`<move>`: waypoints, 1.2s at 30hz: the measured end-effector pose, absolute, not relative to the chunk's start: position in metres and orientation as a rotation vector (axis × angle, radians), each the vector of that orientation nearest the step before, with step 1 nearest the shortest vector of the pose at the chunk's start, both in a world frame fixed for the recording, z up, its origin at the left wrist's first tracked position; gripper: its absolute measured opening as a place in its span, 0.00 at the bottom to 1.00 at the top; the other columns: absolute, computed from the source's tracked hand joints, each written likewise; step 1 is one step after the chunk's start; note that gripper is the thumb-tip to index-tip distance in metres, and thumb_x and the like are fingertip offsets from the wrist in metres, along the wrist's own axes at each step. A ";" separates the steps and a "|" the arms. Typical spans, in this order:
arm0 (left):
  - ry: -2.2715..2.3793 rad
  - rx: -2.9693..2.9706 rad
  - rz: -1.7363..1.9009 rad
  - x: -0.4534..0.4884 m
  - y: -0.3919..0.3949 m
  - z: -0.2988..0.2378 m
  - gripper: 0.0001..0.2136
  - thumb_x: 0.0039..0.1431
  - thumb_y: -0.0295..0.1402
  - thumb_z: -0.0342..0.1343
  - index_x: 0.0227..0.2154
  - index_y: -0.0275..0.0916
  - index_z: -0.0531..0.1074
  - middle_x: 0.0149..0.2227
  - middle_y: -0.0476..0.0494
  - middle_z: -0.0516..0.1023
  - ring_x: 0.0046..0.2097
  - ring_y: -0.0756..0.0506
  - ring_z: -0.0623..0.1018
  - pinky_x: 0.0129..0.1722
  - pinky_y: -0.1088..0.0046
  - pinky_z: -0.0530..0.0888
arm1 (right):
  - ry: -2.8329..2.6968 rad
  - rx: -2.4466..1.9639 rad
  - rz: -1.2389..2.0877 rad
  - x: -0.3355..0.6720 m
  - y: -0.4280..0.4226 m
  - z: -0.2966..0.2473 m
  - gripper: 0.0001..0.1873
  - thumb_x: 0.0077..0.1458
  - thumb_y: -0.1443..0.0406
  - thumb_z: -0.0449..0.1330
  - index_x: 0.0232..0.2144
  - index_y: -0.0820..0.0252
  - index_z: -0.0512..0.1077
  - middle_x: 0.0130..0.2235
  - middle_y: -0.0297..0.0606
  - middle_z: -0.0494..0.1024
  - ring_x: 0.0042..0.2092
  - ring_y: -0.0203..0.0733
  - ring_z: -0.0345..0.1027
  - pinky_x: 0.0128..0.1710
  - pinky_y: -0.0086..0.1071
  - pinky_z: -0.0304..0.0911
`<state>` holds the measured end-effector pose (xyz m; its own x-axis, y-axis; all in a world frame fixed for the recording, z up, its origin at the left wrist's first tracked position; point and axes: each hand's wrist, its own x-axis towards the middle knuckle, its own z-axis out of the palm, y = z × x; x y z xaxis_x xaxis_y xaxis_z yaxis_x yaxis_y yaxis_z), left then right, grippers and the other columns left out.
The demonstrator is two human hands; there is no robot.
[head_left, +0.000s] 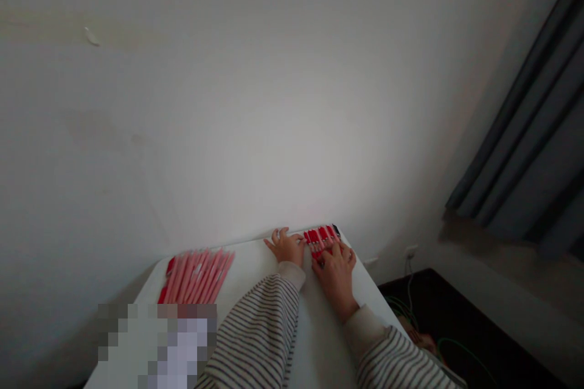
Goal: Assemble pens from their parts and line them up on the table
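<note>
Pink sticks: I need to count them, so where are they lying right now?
In the head view, the pink sticks lie side by side on the left part of the white table, apart from the left hand to their right.

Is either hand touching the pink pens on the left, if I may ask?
No: the left hand and right hand are both at the red pieces, well apart from the pink pens.
</note>
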<state>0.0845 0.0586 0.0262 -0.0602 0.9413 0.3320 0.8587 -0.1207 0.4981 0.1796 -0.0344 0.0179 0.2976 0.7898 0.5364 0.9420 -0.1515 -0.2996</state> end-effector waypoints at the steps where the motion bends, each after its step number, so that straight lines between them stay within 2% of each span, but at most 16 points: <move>1: 1.986 2.060 0.927 0.085 0.060 0.025 0.06 0.49 0.41 0.60 0.30 0.53 0.80 0.54 0.47 0.71 0.62 0.34 0.59 0.61 0.35 0.44 | -1.539 -1.985 -0.337 0.180 -0.033 0.018 0.10 0.55 0.59 0.57 0.31 0.56 0.76 0.52 0.45 0.72 0.58 0.54 0.55 0.59 0.49 0.41; 6: 1.955 2.078 0.898 0.086 0.065 0.020 0.07 0.49 0.42 0.61 0.33 0.55 0.79 0.55 0.48 0.72 0.62 0.34 0.58 0.61 0.34 0.44 | -1.546 -1.997 -0.340 0.181 -0.032 0.017 0.11 0.56 0.59 0.57 0.37 0.56 0.76 0.53 0.45 0.71 0.59 0.53 0.54 0.59 0.50 0.41; 14: 1.900 2.047 0.919 0.087 0.062 0.022 0.07 0.49 0.41 0.61 0.33 0.56 0.79 0.55 0.49 0.71 0.62 0.34 0.57 0.59 0.31 0.42 | -1.533 -2.015 -0.329 0.183 -0.035 0.021 0.13 0.56 0.59 0.58 0.43 0.49 0.75 0.55 0.45 0.69 0.58 0.53 0.54 0.58 0.49 0.43; 23: 1.862 2.056 0.945 0.087 0.060 0.022 0.07 0.50 0.40 0.61 0.33 0.55 0.79 0.54 0.49 0.72 0.62 0.34 0.58 0.60 0.32 0.40 | -1.523 -2.000 -0.336 0.184 -0.037 0.021 0.09 0.55 0.59 0.58 0.37 0.51 0.76 0.52 0.43 0.70 0.56 0.53 0.56 0.55 0.47 0.47; 29: 1.882 2.047 0.918 0.088 0.060 0.021 0.07 0.50 0.40 0.61 0.33 0.56 0.79 0.54 0.50 0.72 0.62 0.34 0.58 0.59 0.30 0.41 | -1.522 -2.023 -0.290 0.185 -0.034 0.018 0.11 0.53 0.59 0.60 0.40 0.49 0.75 0.52 0.44 0.71 0.55 0.54 0.56 0.55 0.48 0.47; 36: 1.883 2.039 0.922 0.086 0.057 0.024 0.06 0.49 0.40 0.61 0.33 0.56 0.79 0.54 0.50 0.72 0.62 0.34 0.58 0.60 0.32 0.40 | -1.512 -2.016 -0.280 0.185 -0.035 0.019 0.11 0.56 0.58 0.58 0.40 0.50 0.76 0.54 0.43 0.70 0.55 0.52 0.57 0.55 0.46 0.48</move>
<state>0.0862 0.0571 0.0240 -0.0155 0.9552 0.2957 0.8194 -0.1573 0.5512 0.1852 -0.0348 0.0186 0.3299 0.8009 0.4997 0.9267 -0.1737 -0.3334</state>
